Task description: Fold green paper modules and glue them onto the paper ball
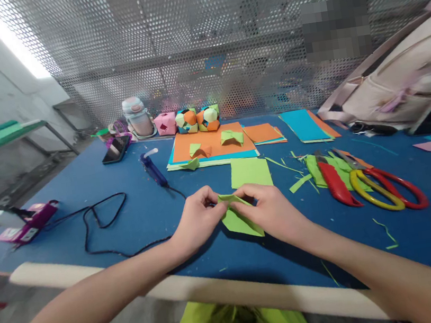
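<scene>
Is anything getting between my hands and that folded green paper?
Nothing visible does: the left hand and right hand both pinch the folded green paper directly. The flat green square lies beyond them, not between.

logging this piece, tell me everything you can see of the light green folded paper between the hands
The light green folded paper looks thin and plain, with straight creases and a flap along its top edge. Its lower part is a broad, slanting panel that narrows toward a corner at the lower right. The left hand and right hand pinch it near the top, fingertips close together and hiding part of the folds. It is over the blue table; whether it touches it, I can't tell.
</scene>
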The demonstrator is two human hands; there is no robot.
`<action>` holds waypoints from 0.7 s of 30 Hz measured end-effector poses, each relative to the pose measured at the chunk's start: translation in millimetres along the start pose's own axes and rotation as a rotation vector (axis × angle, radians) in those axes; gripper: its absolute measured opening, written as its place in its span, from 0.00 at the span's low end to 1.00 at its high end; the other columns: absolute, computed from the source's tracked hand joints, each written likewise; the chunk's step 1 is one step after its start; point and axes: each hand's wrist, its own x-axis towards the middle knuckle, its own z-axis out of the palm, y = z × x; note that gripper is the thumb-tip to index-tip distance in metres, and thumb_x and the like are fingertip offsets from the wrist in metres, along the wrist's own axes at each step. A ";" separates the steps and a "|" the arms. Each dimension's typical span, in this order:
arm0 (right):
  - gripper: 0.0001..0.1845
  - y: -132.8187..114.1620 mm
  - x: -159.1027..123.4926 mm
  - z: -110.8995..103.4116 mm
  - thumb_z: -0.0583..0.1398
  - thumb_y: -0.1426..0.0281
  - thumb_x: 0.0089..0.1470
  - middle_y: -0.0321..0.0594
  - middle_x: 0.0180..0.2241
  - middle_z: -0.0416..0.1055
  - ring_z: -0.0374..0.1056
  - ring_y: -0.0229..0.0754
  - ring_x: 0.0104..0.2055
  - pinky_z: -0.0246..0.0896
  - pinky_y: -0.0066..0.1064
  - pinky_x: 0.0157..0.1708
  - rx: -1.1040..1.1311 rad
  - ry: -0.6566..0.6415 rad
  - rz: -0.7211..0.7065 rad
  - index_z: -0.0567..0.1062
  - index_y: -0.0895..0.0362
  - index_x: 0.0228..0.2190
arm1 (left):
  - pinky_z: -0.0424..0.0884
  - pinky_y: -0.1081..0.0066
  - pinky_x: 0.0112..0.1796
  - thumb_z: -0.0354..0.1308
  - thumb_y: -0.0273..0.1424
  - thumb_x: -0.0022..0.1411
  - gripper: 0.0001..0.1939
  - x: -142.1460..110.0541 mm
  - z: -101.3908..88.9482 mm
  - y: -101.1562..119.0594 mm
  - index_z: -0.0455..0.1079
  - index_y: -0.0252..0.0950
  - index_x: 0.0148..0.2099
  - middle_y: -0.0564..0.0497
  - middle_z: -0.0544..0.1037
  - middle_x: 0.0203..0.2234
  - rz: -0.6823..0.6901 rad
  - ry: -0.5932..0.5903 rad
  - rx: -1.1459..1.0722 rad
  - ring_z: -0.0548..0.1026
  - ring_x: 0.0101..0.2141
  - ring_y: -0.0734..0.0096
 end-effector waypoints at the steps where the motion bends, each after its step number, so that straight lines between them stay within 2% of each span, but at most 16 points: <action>1: 0.06 1.3 -0.1 0.8 0.58 0.74 0.51 0.33 0.22 0.68 0.62 0.34 0.25 0.53 0.25 0.25 -0.017 0.015 -0.020 0.73 0.58 0.23 | 0.59 0.76 0.26 0.56 0.29 0.52 0.10 -0.1 0.8 -0.5 0.57 0.35 0.24 0.57 0.65 0.20 0.005 -0.002 0.000 0.62 0.24 0.78; 5: 0.07 5.0 -0.4 2.7 0.58 0.77 0.50 0.34 0.21 0.67 0.61 0.34 0.24 0.52 0.25 0.25 -0.090 0.040 -0.120 0.73 0.58 0.22 | 0.59 0.77 0.25 0.56 0.27 0.51 0.06 0.3 2.4 -1.9 0.60 0.34 0.26 0.58 0.64 0.20 0.019 0.002 0.014 0.61 0.23 0.79; 9: 0.08 6.7 0.6 0.8 0.58 0.78 0.49 0.34 0.20 0.67 0.61 0.35 0.23 0.52 0.25 0.24 -0.149 0.032 -0.177 0.73 0.58 0.21 | 0.58 0.77 0.24 0.57 0.26 0.50 0.05 1.3 1.9 -0.8 0.68 0.33 0.33 0.59 0.65 0.20 0.034 -0.008 0.030 0.61 0.22 0.80; 13: 0.09 7.3 2.5 -3.2 0.58 0.79 0.48 0.34 0.20 0.67 0.62 0.34 0.23 0.53 0.25 0.24 -0.151 0.026 -0.175 0.73 0.58 0.21 | 0.61 0.75 0.28 0.57 0.29 0.53 0.06 1.2 1.1 0.6 0.74 0.32 0.30 0.54 0.71 0.22 0.073 -0.035 0.088 0.66 0.25 0.77; 19: 0.05 4.5 4.4 -7.4 0.59 0.75 0.50 0.37 0.25 0.73 0.66 0.37 0.27 0.56 0.26 0.27 -0.147 -0.039 -0.099 0.77 0.58 0.27 | 0.62 0.75 0.29 0.58 0.30 0.53 0.07 1.9 0.1 -0.5 0.75 0.32 0.27 0.53 0.73 0.22 0.114 -0.005 0.108 0.69 0.26 0.75; 21: 0.07 3.6 3.9 -8.8 0.58 0.73 0.52 0.38 0.26 0.74 0.67 0.38 0.28 0.56 0.27 0.27 -0.138 -0.065 -0.083 0.77 0.58 0.27 | 0.62 0.75 0.28 0.59 0.30 0.53 0.08 2.5 0.1 -1.7 0.75 0.32 0.26 0.52 0.73 0.22 0.115 0.006 0.115 0.69 0.26 0.75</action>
